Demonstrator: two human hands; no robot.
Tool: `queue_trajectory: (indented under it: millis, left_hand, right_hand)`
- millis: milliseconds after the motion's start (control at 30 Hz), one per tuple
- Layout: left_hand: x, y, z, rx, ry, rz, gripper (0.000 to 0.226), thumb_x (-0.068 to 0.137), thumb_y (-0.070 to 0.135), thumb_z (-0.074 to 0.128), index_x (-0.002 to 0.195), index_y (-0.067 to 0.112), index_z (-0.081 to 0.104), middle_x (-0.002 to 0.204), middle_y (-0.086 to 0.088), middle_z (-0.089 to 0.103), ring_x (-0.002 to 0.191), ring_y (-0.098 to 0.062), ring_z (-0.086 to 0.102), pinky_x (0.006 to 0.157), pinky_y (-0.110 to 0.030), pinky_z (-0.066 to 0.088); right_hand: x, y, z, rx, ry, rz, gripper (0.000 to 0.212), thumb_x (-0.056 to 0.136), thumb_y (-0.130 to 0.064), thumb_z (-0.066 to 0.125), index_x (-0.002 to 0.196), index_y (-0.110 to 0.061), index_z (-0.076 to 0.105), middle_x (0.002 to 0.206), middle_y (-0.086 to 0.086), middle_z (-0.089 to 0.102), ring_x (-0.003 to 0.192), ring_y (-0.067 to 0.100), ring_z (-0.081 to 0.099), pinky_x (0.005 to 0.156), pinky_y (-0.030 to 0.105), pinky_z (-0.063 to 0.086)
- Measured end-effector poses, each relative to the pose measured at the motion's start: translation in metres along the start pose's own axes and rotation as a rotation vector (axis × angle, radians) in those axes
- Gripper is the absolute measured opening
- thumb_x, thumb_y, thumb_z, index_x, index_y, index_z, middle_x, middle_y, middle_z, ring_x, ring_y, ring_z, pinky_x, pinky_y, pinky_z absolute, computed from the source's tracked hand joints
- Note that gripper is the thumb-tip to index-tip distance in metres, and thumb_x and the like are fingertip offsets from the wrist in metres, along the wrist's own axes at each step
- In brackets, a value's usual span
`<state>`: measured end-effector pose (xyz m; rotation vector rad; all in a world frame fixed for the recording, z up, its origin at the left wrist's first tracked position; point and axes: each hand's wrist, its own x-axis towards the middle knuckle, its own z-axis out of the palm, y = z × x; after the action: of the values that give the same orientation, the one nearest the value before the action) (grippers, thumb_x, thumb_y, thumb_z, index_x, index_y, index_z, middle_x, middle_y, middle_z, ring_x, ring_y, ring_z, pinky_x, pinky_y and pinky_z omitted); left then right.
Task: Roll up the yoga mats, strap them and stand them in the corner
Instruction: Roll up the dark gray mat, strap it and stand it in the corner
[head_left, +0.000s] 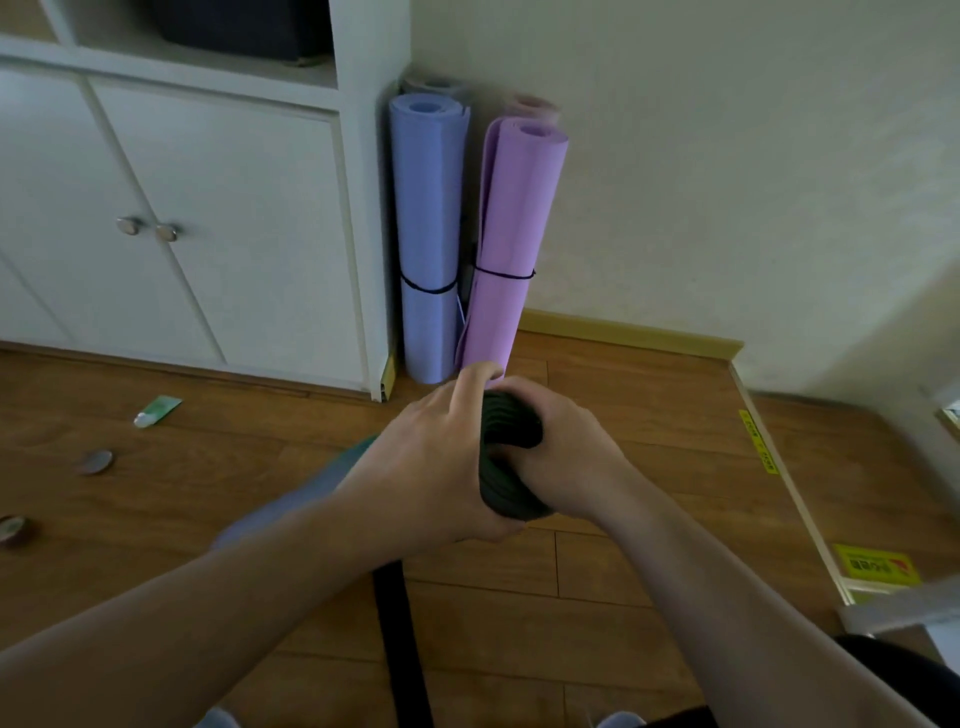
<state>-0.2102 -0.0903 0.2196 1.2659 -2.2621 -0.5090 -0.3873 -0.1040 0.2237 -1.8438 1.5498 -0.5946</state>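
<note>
Four rolled mats stand in the corner between the white cabinet (218, 218) and the wall: a blue mat (428, 234) and a purple mat (511, 244) in front, each bound by a thin dark strap, and behind them the tops of a grey mat (434, 83) and a pink mat (530, 104), straps hidden. A fifth, the dark green mat (506, 457), is upright in front of the person, seen end-on, its spiral visible.

Both hands are on it. Left hand (436, 457) wraps the left side of the roll, fingers curled over the top edge. Right hand (566, 452) clasps the right side, fingers closed round the rim. Roll held near the base of the purple mat, not yet in the corner.

Progress, judged: four done as far as standing goes; fifth rolled, strapping cannot be told, since the hands cover the roll. A black band (402, 639) hangs down below the hands, possibly its strap. Still to do: stand it with the others.

Floor litter, left: one green tube (158, 410), two small round objects (96, 461).
</note>
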Motion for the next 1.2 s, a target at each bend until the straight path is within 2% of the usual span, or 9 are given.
queue_trajectory:
  millis: [200,367,500,667,833,933,1033,1100,1200]
  left_hand:
    - [-0.006,-0.005,0.002,-0.16,-0.134,0.01,0.132,0.052,0.062,0.097,0.154,0.038,0.017,0.144,0.023,0.038,0.133,0.001,0.043,0.111,-0.027,0.046]
    - [-0.015,-0.065,-0.013,0.116,-0.503,-0.033,0.156,0.043,0.075,0.094,0.159,0.04,-0.005,0.16,0.025,0.003,0.151,-0.006,0.009,0.126,-0.029,0.018]
    - [-0.03,-0.113,-0.009,0.115,-0.581,-0.162,0.137,0.051,0.065,0.097,0.152,0.048,0.006,0.146,0.029,0.02,0.145,-0.007,0.023,0.122,-0.03,0.026]
    - [-0.03,-0.115,-0.002,0.124,-0.469,-0.213,0.116,0.051,0.076,0.089,0.144,0.044,0.027,0.12,0.027,0.048,0.108,0.001,0.054,0.091,-0.021,0.05]
    - [-0.021,-0.107,-0.006,0.231,-0.337,-0.172,0.113,0.056,0.082,0.081,0.15,0.043,0.031,0.129,0.021,0.055,0.114,-0.004,0.054,0.098,-0.031,0.051]
    - [-0.018,-0.102,-0.003,0.317,-0.354,-0.169,0.113,0.059,0.085,0.075,0.152,0.042,0.028,0.132,0.019,0.057,0.116,-0.008,0.057,0.1,-0.036,0.052]
    - [-0.017,-0.097,0.009,0.438,-0.405,-0.182,0.109,0.061,0.085,0.073,0.15,0.037,0.032,0.126,0.015,0.061,0.111,-0.011,0.06,0.095,-0.038,0.055]
    - [-0.017,-0.091,0.019,0.492,-0.445,-0.187,0.108,0.061,0.084,0.074,0.148,0.033,0.035,0.12,0.012,0.064,0.104,-0.012,0.062,0.09,-0.039,0.057]
    - [-0.017,-0.076,0.036,0.54,-0.496,-0.184,0.109,0.064,0.08,0.076,0.149,0.025,0.036,0.117,0.006,0.065,0.099,-0.016,0.064,0.086,-0.039,0.058]
  right_hand:
    - [-0.004,0.012,0.004,-0.058,0.099,-0.078,0.038,0.087,-0.001,0.058,0.102,-0.035,0.062,0.088,-0.014,0.071,0.083,0.001,0.067,0.064,0.016,0.048]
    - [-0.009,0.012,-0.006,-0.021,0.044,-0.162,0.048,0.079,0.007,0.055,0.099,-0.035,0.066,0.09,-0.014,0.072,0.086,0.006,0.068,0.07,0.028,0.054]
    - [-0.01,0.016,-0.018,0.064,0.084,-0.171,0.046,0.081,0.012,0.059,0.097,-0.03,0.071,0.093,-0.011,0.075,0.091,0.01,0.07,0.073,0.025,0.054]
    - [0.0,0.031,-0.03,0.115,0.163,-0.144,0.042,0.082,0.012,0.066,0.096,-0.027,0.074,0.098,-0.011,0.077,0.096,0.011,0.071,0.081,0.032,0.056]
    - [0.01,0.042,-0.04,0.209,0.181,-0.134,0.041,0.085,0.015,0.071,0.102,-0.022,0.074,0.101,-0.008,0.077,0.097,0.012,0.072,0.084,0.033,0.058]
    - [0.014,0.045,-0.054,0.216,0.032,0.032,0.042,0.092,0.013,0.064,0.108,-0.024,0.075,0.106,-0.008,0.078,0.101,0.01,0.072,0.092,0.045,0.06]
    - [0.014,0.036,-0.076,0.114,-0.14,0.131,0.045,0.094,0.002,0.065,0.121,-0.033,0.074,0.119,-0.015,0.075,0.117,0.002,0.066,0.109,0.048,0.051]
    - [0.007,0.014,-0.078,-0.099,-0.18,0.096,0.047,0.093,-0.026,0.071,0.138,-0.039,0.062,0.141,-0.021,0.062,0.134,0.0,0.053,0.117,0.041,0.042]
    - [-0.005,-0.018,-0.034,-0.679,-0.34,-0.016,0.115,0.072,-0.078,0.075,0.164,-0.032,0.023,0.167,-0.011,0.03,0.153,0.014,0.028,0.124,0.043,0.03]
